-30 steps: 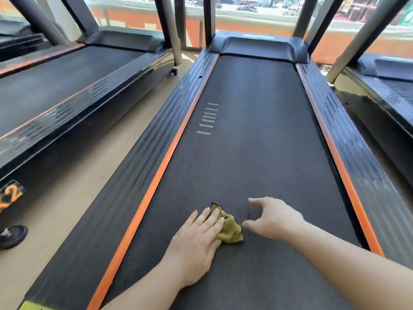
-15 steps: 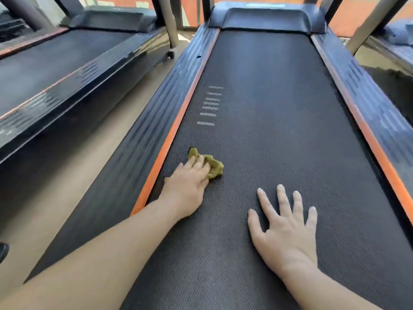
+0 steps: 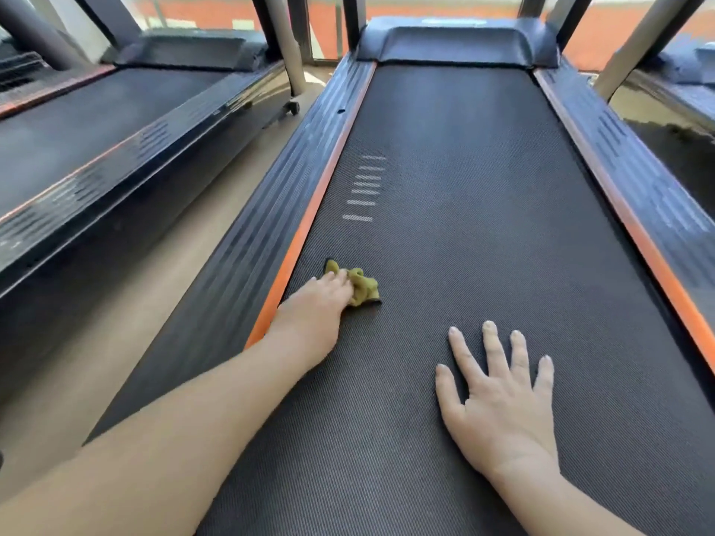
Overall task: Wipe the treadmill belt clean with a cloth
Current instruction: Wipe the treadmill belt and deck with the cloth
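On the dark textured treadmill belt [image 3: 464, 245], near its left orange strip [image 3: 305, 234], we note one crumpled olive cloth [image 3: 365, 290]. Left hand [image 3: 317, 307] presses on it, fingers [image 3: 336, 280] held together and laid over the cloth's near side. Right hand [image 3: 499, 404] lies flat on the belt, well apart, fingers spread. Seven pale dashes [image 3: 363, 187] mark the belt further ahead. We count three treadmills: ours, a left treadmill [image 3: 96, 121] across tan floor [image 3: 154, 303], and a right treadmill [image 3: 688, 94], only partly seen. Bright windows behind.
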